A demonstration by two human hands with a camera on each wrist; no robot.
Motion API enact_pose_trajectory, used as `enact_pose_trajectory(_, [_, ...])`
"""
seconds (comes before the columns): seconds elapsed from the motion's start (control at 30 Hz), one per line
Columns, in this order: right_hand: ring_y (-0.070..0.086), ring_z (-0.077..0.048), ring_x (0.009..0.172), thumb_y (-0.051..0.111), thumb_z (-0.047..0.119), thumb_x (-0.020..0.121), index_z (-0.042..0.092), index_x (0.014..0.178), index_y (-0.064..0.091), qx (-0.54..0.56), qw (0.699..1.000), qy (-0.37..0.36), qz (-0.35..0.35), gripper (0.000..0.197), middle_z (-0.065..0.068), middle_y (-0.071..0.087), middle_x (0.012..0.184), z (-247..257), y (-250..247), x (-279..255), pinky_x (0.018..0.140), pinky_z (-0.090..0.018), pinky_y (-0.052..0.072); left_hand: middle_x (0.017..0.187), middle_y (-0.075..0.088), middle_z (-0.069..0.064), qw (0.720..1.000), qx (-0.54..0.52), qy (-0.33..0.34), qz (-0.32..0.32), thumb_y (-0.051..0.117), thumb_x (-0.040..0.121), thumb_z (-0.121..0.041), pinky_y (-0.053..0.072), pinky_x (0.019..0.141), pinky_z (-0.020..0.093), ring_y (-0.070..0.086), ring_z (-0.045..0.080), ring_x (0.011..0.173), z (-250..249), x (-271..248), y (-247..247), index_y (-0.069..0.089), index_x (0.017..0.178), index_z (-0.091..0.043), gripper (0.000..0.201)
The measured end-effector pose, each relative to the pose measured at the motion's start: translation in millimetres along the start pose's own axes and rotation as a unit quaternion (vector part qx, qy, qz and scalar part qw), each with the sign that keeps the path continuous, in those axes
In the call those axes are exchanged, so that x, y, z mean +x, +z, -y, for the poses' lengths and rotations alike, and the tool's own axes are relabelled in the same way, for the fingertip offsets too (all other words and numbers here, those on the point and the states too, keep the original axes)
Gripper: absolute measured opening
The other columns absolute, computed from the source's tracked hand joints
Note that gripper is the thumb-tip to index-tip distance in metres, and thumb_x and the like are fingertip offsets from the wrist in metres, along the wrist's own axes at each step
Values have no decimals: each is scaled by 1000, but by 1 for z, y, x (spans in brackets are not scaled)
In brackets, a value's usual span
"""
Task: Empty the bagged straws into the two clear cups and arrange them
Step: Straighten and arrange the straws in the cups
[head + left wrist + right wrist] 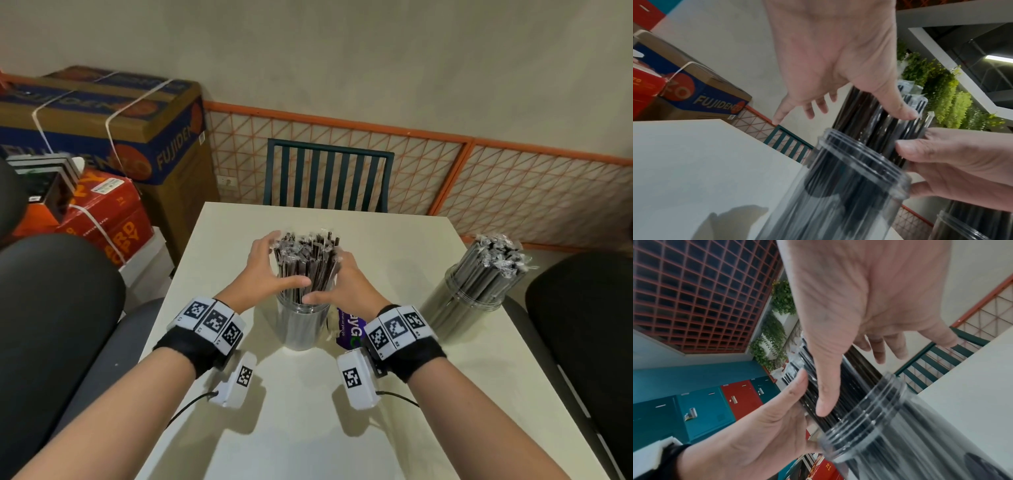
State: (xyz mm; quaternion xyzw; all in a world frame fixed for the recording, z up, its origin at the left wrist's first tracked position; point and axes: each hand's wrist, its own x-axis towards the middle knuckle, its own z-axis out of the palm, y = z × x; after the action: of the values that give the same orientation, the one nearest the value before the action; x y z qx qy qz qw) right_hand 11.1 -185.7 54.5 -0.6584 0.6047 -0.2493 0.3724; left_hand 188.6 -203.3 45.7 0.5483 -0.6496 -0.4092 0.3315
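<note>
A clear cup (301,329) stands mid-table, packed with black wrapped straws (305,260) that rise well above its rim. My left hand (270,267) and right hand (346,284) flank the bundle above the rim, thumbs pressed on its near side, fingers extended along the far sides. In the left wrist view the left hand (828,56) has spread fingers, its thumb on the straws (865,116) above the cup (849,186). The right wrist view shows the right hand (859,296) likewise. A second clear cup (462,308), also full of straws (496,260), stands at the right.
A purple bag (349,330) lies flat beside the middle cup, under my right wrist. A green slatted chair (329,178) faces the table's far edge. Cardboard boxes (102,137) are stacked at the left. Black chair backs (51,291) flank the white table (308,428).
</note>
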Motion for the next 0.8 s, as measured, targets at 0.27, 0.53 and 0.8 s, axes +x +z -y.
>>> enact_pose_trajectory(0.27, [55,-19,117,81,16,68,18,136,37,59,998,-9,-18,81,-2,59,127,2,18,10,101,-36,44,110,60,-10,983,-15,34,181,75,75,-15,43,91,8,53,-9,98,-15,20,-4,52,116,-27,49])
enact_pose_trajectory(0.53, [56,-13,108,75,10,75,15,125,53,-4,995,-65,75,55,-2,63,118,26,-32,4,97,-29,44,105,64,-14,990,-6,64,128,79,70,-20,46,83,9,57,-4,99,-35,8,-23,57,120,-19,54])
enact_pose_trajectory(0.8, [47,-10,121,79,18,72,19,139,34,-19,997,-42,68,81,1,53,135,6,-15,-13,104,-24,36,122,55,-10,992,39,16,120,80,60,-46,39,105,36,50,10,116,-13,-14,-1,43,130,-28,81])
